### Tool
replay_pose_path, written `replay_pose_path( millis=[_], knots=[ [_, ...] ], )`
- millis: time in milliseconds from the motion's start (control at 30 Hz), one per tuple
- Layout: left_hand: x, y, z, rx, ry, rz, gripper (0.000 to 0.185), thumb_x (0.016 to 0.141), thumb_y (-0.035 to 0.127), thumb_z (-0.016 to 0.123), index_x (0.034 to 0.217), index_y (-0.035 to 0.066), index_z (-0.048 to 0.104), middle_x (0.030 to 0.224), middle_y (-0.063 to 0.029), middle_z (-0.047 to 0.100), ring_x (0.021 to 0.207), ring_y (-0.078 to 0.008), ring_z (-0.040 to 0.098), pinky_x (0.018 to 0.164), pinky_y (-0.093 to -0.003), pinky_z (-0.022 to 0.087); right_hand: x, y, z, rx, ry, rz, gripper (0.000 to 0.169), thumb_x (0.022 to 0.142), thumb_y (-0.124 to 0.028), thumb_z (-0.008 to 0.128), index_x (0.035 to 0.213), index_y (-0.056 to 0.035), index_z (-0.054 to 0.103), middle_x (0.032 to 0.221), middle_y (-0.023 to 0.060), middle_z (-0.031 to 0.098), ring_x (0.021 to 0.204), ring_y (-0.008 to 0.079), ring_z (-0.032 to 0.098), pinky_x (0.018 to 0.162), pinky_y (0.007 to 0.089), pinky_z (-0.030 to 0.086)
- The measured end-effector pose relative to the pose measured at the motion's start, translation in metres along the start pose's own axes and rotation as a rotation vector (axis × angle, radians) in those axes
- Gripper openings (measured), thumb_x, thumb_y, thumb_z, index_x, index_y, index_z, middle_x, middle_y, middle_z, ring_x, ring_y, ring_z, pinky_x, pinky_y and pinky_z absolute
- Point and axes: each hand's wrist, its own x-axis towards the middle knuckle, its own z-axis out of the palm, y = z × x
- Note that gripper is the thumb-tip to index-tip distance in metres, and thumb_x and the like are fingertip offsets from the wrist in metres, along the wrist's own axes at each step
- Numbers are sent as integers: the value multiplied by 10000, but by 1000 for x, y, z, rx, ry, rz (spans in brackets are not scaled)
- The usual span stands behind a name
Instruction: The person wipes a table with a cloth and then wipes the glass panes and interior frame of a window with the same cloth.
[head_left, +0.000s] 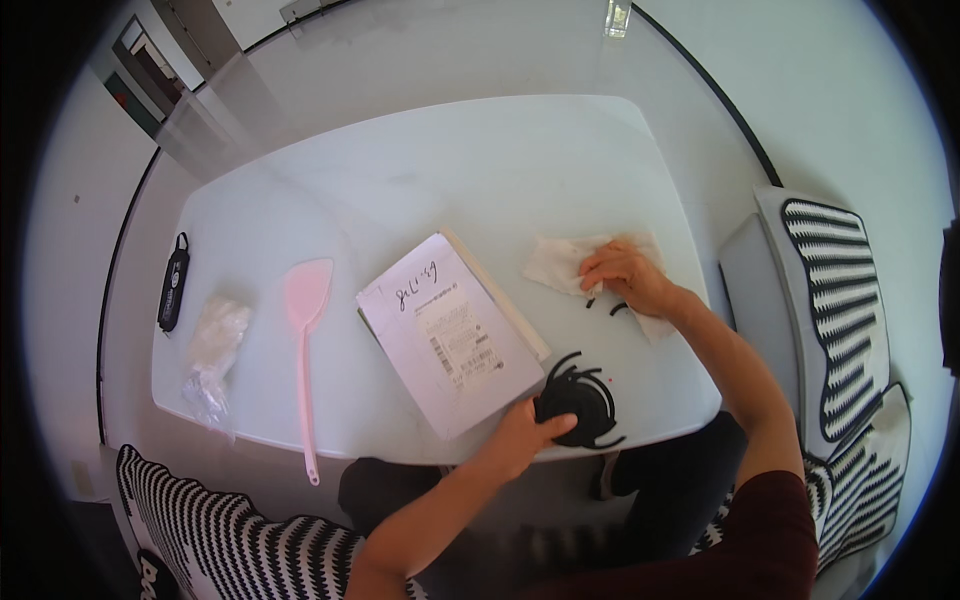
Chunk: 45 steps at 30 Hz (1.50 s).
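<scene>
My left hand (534, 431) grips the left side of a round black plastic piece (581, 405) with curved prongs, at the table's near edge. My right hand (626, 274) pinches a crumpled whitish cloth or paper towel (555, 262) lying on the right part of the table. Small black curved fragments (619, 308) lie just below the fingers, against the cloth. Between the hands and the pink spatula is a stack of papers (450, 337) with handwriting and a printed label on top; its lower right corner is close to my left hand.
A pink spatula (306, 360) lies left of the papers, its handle overhanging the near edge of the white table (420, 165). Farther left are a clear plastic bag (217, 337) and a black case with a loop (174, 289). Chairs with striped covers (832, 300) stand right and lower left.
</scene>
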Motion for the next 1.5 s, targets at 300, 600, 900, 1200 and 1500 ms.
replay_pose_path(
  millis=[300, 600, 900, 1200, 1500],
  knots=[
    [0, -20, -6, -212, -101, 73, 440, 925, 73, 713, 1310, -41, 534, 1236, -130, 645, 1110, -237, 658, 959, -409, 578, -53, -46, 2, 201, 369, 334, 289, 892, 94, 556, 1060, -67, 727, 1111, 81, 687, 1086, 196, 614, 968, 326, 477],
    [-31, -19, -8, -105, -165, 32, 485, 916, 80, 719, 1339, -42, 517, 1257, -145, 634, 1115, -257, 654, 983, -429, 558, -54, -9, -3, -550, 664, 200, 275, 808, 15, 703, 1073, -56, 714, 1172, 96, 679, 1095, 299, 616, 932, 364, 493],
    [-36, -27, -32, -165, -110, 36, 436, 916, 72, 713, 1308, -29, 551, 1241, -130, 654, 1131, -251, 655, 947, -425, 570, -114, -81, 57, -345, 401, 489, 145, 803, -61, 752, 901, -34, 648, 1069, 110, 629, 1010, 315, 586, 839, 405, 487],
    [-39, -25, -37, -157, -92, 74, 431, 917, 97, 722, 1298, -26, 562, 1227, -120, 662, 1107, -230, 659, 960, -426, 556, -58, -88, 68, -28, 445, 560, 158, 815, -55, 737, 901, 0, 616, 796, 128, 638, 800, 299, 642, 749, 399, 511],
    [-37, -27, -30, -162, -114, 83, 421, 906, 106, 737, 1276, -20, 579, 1213, -114, 672, 1106, -232, 661, 969, -437, 547, -61, -99, 68, -390, 232, 641, 115, 829, -87, 681, 928, -39, 647, 935, 170, 670, 913, 374, 648, 788, 461, 520]
  ],
)
